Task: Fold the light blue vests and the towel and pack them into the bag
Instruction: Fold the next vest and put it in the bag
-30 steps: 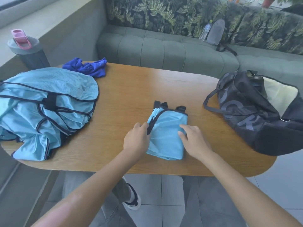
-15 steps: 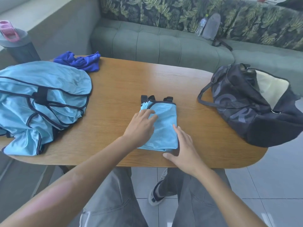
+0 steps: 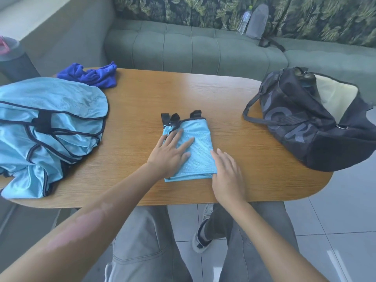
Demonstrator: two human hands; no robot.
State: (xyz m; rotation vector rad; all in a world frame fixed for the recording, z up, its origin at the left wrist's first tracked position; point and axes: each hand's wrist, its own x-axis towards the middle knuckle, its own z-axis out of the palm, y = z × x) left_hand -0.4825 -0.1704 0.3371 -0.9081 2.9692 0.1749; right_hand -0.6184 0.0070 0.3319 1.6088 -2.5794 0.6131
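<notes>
A: Light blue mesh was being pressed flat under the left hand [image 3: 169, 154], fingers spread and straight on top of the folded vest [image 3: 195, 147]. Nothing was gripped.

B: Right hand?

A: The right hand [image 3: 228, 176] was laid open at the vest's near right corner, fingers straight and together, touching the fabric edge. No pinch was seen.

B: Vest location?

A: It was lying mid-table [image 3: 234, 110], folded to a compact rectangle, black straps sticking out at the far end. One vest was judged folded, or nearly so, and not yet packed.

B: What was left?

A: A pile of light blue vests [image 3: 48, 127] was heaped unfolded at the table's left end, well apart from the hands. The count could not be told. The blue towel [image 3: 91, 75] was left crumpled at the far left edge, just beyond the pile. The bag [image 3: 305, 119] was stood open at the right end; its contents could not be made out.

B: Progress?

A: Early stage was judged: most folding and at least most of the packing remained.
</notes>
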